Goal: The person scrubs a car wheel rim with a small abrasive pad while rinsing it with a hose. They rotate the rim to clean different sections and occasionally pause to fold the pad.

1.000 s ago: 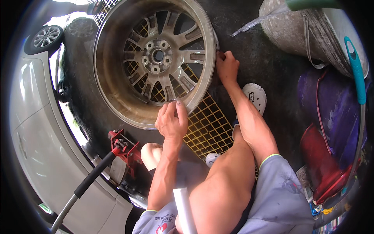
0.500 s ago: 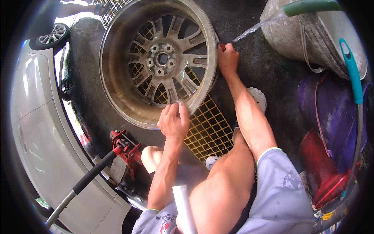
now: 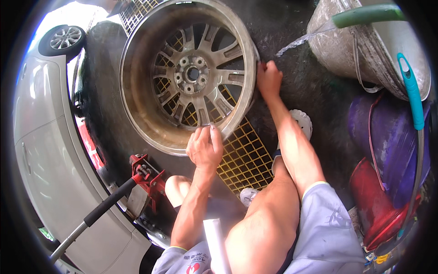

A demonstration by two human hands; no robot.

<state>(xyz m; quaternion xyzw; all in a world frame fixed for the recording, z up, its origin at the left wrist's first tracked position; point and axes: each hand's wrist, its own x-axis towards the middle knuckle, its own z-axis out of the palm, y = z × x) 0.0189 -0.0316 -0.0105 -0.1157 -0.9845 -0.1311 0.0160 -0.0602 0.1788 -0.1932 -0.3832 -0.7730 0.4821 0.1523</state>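
A bare, brown-stained alloy wheel rim (image 3: 194,98) with several spokes stands before me, its hollow inner side facing me. My left hand (image 3: 204,147) is closed over its near lip, thumb resting along the inside of the edge. At the rim's right side, my right hand (image 3: 269,80) is curled into a fist against the outer wall. Whatever those fingers hold, if anything, is hidden and blurred. Yellow floor grating (image 3: 246,157) shows beneath the rim and through its spoke gaps.
Water runs from a green hose (image 3: 369,16) beside a large dirty white bucket (image 3: 333,50). A teal-handled tool (image 3: 412,91), purple tub (image 3: 388,141) and red container (image 3: 378,205) lie right. Left are a red floor jack (image 3: 148,176) and a light-coloured car (image 3: 45,137).
The rim and both hands sit slightly lower and further right in the picture. My right fist has shifted a little along the rim's outer side. A blurred shape at the upper left has mostly gone.
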